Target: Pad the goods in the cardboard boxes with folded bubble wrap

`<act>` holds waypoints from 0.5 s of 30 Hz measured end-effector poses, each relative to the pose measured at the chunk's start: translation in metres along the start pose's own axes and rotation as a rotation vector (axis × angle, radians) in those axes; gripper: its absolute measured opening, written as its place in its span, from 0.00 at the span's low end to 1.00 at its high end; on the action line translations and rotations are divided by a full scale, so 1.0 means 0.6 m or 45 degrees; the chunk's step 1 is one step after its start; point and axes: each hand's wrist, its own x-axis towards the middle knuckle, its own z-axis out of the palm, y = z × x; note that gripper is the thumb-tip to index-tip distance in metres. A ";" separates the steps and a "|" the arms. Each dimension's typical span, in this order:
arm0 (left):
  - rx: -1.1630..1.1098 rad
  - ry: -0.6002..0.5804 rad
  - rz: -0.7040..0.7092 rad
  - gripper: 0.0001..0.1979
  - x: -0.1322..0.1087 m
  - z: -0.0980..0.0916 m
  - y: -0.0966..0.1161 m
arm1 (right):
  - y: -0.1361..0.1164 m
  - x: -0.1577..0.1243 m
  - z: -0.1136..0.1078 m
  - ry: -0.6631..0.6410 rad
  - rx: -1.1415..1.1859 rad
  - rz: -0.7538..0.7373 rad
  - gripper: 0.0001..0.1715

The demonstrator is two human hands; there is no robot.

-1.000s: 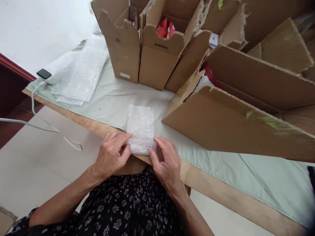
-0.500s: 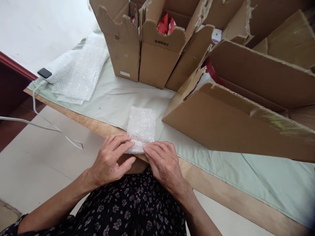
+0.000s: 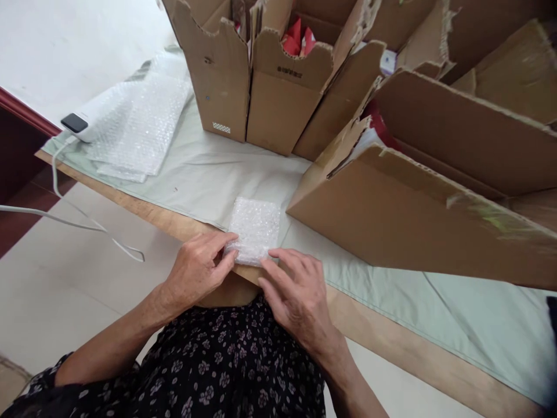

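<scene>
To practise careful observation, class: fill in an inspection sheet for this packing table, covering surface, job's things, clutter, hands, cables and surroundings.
Surface: wooden table under a pale green cloth.
Job's things: small bubble-wrap bundle at the near edge.
Clutter: open cardboard boxes; bubble-wrap sheets; white device.
Grippers: left hand pinches the bundle's corner; right hand rests open on its near edge.
Cables: white cable hangs off the table by the device.
Surroundings: pale floor; dark red trim.

bubble-wrap packet (image 3: 257, 227) flat at 6 o'clock edge of surface (image 3: 204, 174) | left hand (image 3: 198, 270) pinches its 7 o'clock corner | right hand (image 3: 298, 290) fingertips on its 5 o'clock edge | cardboard box (image 3: 391, 215) at 3 o'clock, near | bubble-wrap sheets (image 3: 139, 128) at 10 o'clock, well apart
</scene>
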 end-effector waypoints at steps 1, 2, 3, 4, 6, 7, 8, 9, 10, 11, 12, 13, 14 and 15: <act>0.025 -0.009 -0.003 0.09 0.001 0.000 -0.001 | 0.001 0.000 0.002 -0.070 0.001 -0.030 0.13; 0.049 -0.013 -0.013 0.09 0.002 0.000 -0.001 | 0.002 0.000 0.005 -0.111 0.001 -0.050 0.14; 0.064 -0.009 -0.024 0.10 0.002 -0.001 0.000 | 0.004 0.002 0.008 -0.119 0.002 -0.059 0.15; 0.066 0.000 -0.032 0.10 0.000 -0.003 0.001 | 0.005 0.004 0.011 -0.104 0.007 -0.058 0.15; 0.031 0.006 -0.010 0.12 -0.004 -0.009 0.004 | 0.006 0.009 0.011 -0.059 0.046 -0.033 0.13; -0.005 -0.006 0.029 0.14 -0.007 -0.013 0.005 | 0.006 0.011 0.009 -0.046 0.083 -0.019 0.12; -0.044 -0.030 0.081 0.15 -0.010 -0.017 0.007 | 0.006 0.012 0.005 -0.045 0.132 -0.005 0.11; -0.084 -0.061 0.132 0.16 -0.013 -0.020 0.008 | 0.005 0.013 0.002 -0.057 0.190 0.013 0.10; -0.123 -0.088 0.167 0.16 -0.015 -0.021 0.009 | 0.005 0.013 -0.002 -0.074 0.253 0.036 0.10; -0.163 -0.103 0.181 0.16 -0.015 -0.022 0.009 | 0.005 0.013 -0.006 -0.095 0.313 0.065 0.11; -0.200 -0.104 0.173 0.15 -0.014 -0.021 0.008 | 0.005 0.012 -0.008 -0.107 0.356 0.100 0.11; -0.226 -0.097 0.151 0.15 -0.011 -0.018 0.007 | 0.006 0.012 -0.010 -0.102 0.367 0.136 0.11; -0.236 -0.086 0.125 0.14 -0.006 -0.015 0.005 | 0.006 0.011 -0.011 -0.075 0.339 0.166 0.11; -0.224 -0.072 0.104 0.13 0.001 -0.010 0.003 | 0.007 0.010 -0.012 -0.031 0.279 0.186 0.11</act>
